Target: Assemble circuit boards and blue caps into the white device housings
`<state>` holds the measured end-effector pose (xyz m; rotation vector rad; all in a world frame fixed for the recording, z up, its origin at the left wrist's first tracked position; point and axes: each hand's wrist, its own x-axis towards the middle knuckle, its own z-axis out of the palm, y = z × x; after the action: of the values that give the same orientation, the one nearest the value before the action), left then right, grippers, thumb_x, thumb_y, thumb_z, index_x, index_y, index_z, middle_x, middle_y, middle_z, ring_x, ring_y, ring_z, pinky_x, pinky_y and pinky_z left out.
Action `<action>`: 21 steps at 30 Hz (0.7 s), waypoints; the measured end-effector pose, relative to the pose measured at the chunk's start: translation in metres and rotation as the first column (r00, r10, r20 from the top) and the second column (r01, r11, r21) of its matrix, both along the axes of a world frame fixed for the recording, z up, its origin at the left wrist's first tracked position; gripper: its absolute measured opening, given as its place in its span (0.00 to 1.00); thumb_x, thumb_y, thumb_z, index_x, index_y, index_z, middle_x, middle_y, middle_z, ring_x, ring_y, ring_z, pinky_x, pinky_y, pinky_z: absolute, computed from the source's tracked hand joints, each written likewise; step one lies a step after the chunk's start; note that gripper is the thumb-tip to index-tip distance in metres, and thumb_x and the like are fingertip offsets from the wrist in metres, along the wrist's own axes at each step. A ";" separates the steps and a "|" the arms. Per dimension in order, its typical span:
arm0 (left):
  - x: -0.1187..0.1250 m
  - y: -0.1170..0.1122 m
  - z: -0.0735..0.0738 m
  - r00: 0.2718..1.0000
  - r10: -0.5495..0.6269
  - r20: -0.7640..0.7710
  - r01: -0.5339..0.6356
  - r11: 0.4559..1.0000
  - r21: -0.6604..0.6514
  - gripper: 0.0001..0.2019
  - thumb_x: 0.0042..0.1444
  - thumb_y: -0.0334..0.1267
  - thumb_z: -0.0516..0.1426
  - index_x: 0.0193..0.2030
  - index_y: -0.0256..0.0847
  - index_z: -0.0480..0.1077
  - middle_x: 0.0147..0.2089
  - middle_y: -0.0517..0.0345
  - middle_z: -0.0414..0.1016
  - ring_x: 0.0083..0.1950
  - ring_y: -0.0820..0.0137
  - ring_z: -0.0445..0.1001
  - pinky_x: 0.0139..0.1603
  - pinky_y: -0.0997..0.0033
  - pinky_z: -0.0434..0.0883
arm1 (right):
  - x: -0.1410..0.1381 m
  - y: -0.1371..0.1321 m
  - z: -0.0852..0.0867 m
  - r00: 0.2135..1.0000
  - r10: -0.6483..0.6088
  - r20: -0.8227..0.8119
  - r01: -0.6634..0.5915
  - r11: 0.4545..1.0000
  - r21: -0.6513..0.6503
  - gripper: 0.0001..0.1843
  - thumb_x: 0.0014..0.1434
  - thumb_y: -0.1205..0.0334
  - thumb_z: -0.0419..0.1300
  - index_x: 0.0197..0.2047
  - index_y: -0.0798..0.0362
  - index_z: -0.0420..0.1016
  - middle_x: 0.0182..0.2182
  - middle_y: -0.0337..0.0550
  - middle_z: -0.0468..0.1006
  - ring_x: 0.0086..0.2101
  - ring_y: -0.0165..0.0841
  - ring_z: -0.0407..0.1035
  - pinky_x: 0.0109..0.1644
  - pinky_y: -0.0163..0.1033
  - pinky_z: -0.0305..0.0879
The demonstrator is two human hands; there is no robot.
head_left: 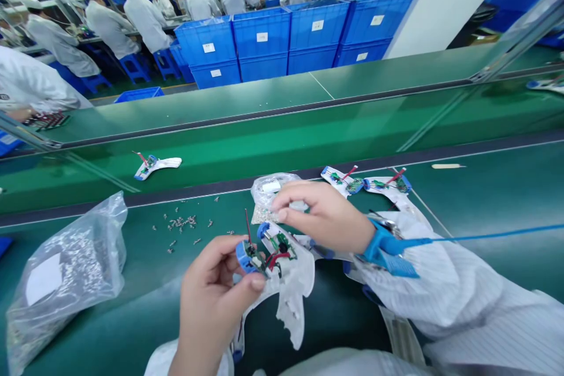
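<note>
My left hand point(215, 288) grips the blue end of a white plastic housing point(302, 270), thumb in front and fingers behind. Green circuit boards point(279, 241), red wires and blue end parts show in this housing. My right hand point(324, 214) hovers beyond it, thumb and fingertips pinched together beside a small clear bag of tiny parts point(262, 211). Whatever lies between those fingertips is too small to make out. A blue wrist strap point(388, 249) with a cord circles my right wrist. More white housings lie partly hidden under my hands and right sleeve.
Loose screws point(183, 223) lie left of centre, near a large clear bag of metal parts point(70, 282). Two wired housings point(341, 181) point(388, 185) rest at right; another housing point(158, 165) sits on the green belt point(247, 155). Blue crates point(259, 41) and people in white stand beyond.
</note>
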<state>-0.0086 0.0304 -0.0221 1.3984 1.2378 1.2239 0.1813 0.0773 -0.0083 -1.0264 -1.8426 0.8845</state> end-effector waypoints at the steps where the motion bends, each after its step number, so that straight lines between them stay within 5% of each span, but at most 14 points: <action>1: 0.000 0.001 0.000 1.000 0.017 0.025 -0.017 1.000 -0.008 0.12 0.41 0.38 0.67 0.35 0.49 0.75 0.29 0.64 0.75 0.27 0.76 0.70 0.25 0.83 0.68 | 0.002 0.003 0.000 0.999 -0.002 0.034 0.002 1.000 0.006 0.06 0.53 0.71 0.56 0.33 0.56 0.74 0.33 0.45 0.77 0.37 0.31 0.69 0.43 0.37 0.64; 5: -0.001 0.003 -0.001 0.998 -0.021 0.051 0.019 0.999 0.048 0.14 0.40 0.35 0.67 0.37 0.48 0.76 0.30 0.63 0.76 0.27 0.75 0.70 0.27 0.82 0.69 | -0.001 0.000 0.001 0.946 0.313 0.083 -0.319 0.945 0.075 0.07 0.56 0.69 0.54 0.34 0.56 0.73 0.38 0.48 0.76 0.41 0.32 0.69 0.49 0.38 0.63; 7: -0.002 0.004 0.000 0.998 -0.043 0.051 0.039 0.996 0.078 0.15 0.40 0.35 0.67 0.38 0.49 0.76 0.30 0.63 0.76 0.28 0.75 0.71 0.28 0.81 0.70 | -0.006 -0.005 0.001 0.918 0.375 0.130 -0.388 0.917 0.088 0.05 0.54 0.69 0.55 0.31 0.55 0.71 0.36 0.46 0.76 0.39 0.32 0.69 0.47 0.38 0.62; 11: 0.000 0.004 0.003 0.998 0.035 0.046 -0.038 0.998 0.055 0.14 0.40 0.37 0.67 0.36 0.48 0.76 0.29 0.64 0.76 0.27 0.75 0.71 0.28 0.82 0.70 | -0.014 -0.011 -0.006 0.932 0.292 0.216 -0.323 0.939 0.122 0.06 0.48 0.66 0.60 0.32 0.53 0.68 0.32 0.41 0.75 0.36 0.32 0.68 0.44 0.38 0.60; 16: 0.006 0.002 0.005 0.989 0.126 0.076 -0.123 0.992 -0.040 0.12 0.38 0.38 0.68 0.33 0.45 0.75 0.27 0.63 0.74 0.26 0.77 0.69 0.26 0.83 0.68 | -0.018 -0.015 -0.016 0.959 0.151 0.238 -0.207 0.951 0.228 0.06 0.53 0.71 0.51 0.29 0.53 0.66 0.26 0.40 0.73 0.29 0.30 0.64 0.37 0.37 0.57; 21: 0.004 0.005 0.001 0.957 0.158 0.243 -0.129 0.983 -0.130 0.12 0.38 0.39 0.68 0.33 0.44 0.75 0.25 0.63 0.73 0.24 0.77 0.68 0.23 0.84 0.66 | -0.014 -0.014 -0.013 0.986 0.168 0.014 -0.168 0.986 0.002 0.08 0.57 0.72 0.49 0.30 0.55 0.65 0.28 0.41 0.72 0.30 0.28 0.65 0.37 0.33 0.60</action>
<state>-0.0046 0.0354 -0.0211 1.0483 1.2241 1.3629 0.1673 0.0634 -0.0214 -0.8864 -1.9634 0.9758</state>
